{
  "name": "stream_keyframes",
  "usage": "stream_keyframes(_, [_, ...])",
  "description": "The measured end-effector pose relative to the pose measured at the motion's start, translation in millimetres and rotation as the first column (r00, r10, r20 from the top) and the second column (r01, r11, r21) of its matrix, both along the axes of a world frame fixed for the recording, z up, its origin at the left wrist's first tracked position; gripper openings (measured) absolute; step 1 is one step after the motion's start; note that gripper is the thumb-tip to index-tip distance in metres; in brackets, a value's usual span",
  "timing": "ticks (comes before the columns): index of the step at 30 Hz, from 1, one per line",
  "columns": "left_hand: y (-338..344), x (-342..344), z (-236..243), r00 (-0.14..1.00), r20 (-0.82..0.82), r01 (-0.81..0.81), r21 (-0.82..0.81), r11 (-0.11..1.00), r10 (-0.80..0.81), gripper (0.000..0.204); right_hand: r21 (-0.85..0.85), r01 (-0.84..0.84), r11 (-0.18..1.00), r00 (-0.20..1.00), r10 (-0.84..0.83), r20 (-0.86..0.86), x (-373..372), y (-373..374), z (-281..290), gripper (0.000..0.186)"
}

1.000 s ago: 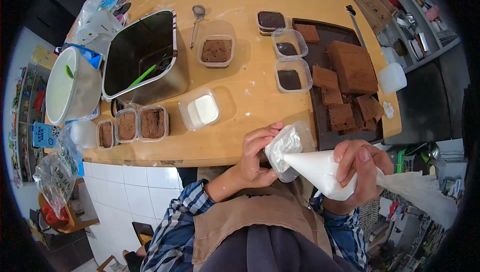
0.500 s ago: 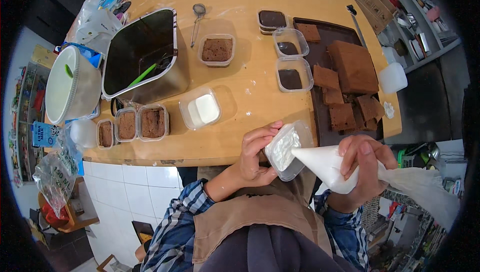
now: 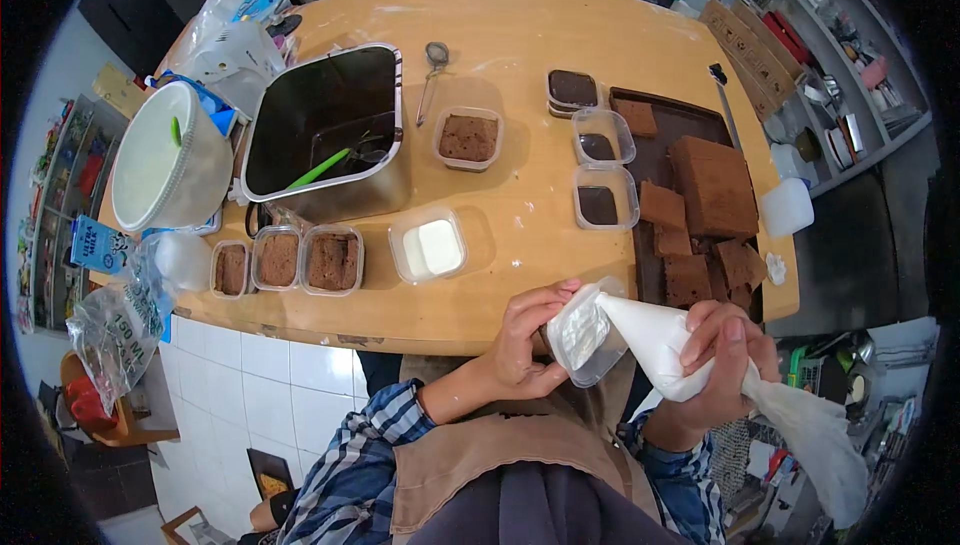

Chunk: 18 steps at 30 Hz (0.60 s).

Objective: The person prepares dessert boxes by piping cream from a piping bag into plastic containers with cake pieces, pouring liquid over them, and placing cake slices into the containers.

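My left hand [image 3: 528, 340] grips a clear square plastic tub [image 3: 602, 360] by its side, tilted over the table's front edge. White cream [image 3: 578, 333] covers much of the tub's inside. Closed around a full piping bag [image 3: 645, 340] of white cream is my right hand [image 3: 722, 360]. The bag's tip points left into the upper part of the tub, and its loose tail hangs down to the right. On the table just left of my hands stands another tub with white cream [image 3: 432, 247].
A dark tray [image 3: 650, 270] with brown cake pieces [image 3: 713, 188] lies at right, beside tubs with dark filling [image 3: 598, 205]. Leftward are cake-filled tubs [image 3: 333, 259], a deep metal pan [image 3: 330, 207] with a green-handled utensil [image 3: 320, 168], a white bucket [image 3: 150, 175] and a small strainer [image 3: 436, 55].
The bag's tip has moved from the middle of the cream to the tub's upper edge. The tub is tilted differently, and the whole view has shifted slightly.
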<state>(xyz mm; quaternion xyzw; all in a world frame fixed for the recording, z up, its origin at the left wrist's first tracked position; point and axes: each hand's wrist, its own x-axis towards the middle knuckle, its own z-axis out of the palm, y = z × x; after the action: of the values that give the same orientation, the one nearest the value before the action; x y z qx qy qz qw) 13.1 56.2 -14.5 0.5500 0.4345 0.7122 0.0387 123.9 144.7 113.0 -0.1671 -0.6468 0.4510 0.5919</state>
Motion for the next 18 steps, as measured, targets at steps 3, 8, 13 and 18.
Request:
stream_keyframes(3, [-0.5, -1.9, -0.4, 1.0, -0.009, 0.028, 0.006, 1.0, -0.028, 0.056, 0.009, 0.017, 1.0, 0.999, -0.017, 0.044, 0.2, -2.6, -1.0, 0.026])
stream_keyframes(8, [0.9, -2.7, 0.3, 0.999, -0.012, 0.037, 0.015, 0.999, -0.037, 0.056, -0.008, 0.053, 0.999, 0.961, -0.049, 0.273, 7.8, -4.7, 4.5, 0.037])
stream_keyframes(13, [-4.4, -4.1, 2.7, 1.0, -0.002, 0.016, 0.003, 1.0, -0.016, 0.056, -0.012, -0.015, 1.0, 0.978, 0.017, 0.209, 2.0, -5.1, -1.9, 0.033])
stream_keyframes(18, [-10.2, -0.7, -2.2, 0.999, 0.016, 0.044, -0.064, 0.997, -0.043, 0.06, -0.048, -0.098, 0.994, 0.982, 0.089, -0.164, 2.1, -4.8, -6.0, 0.024])
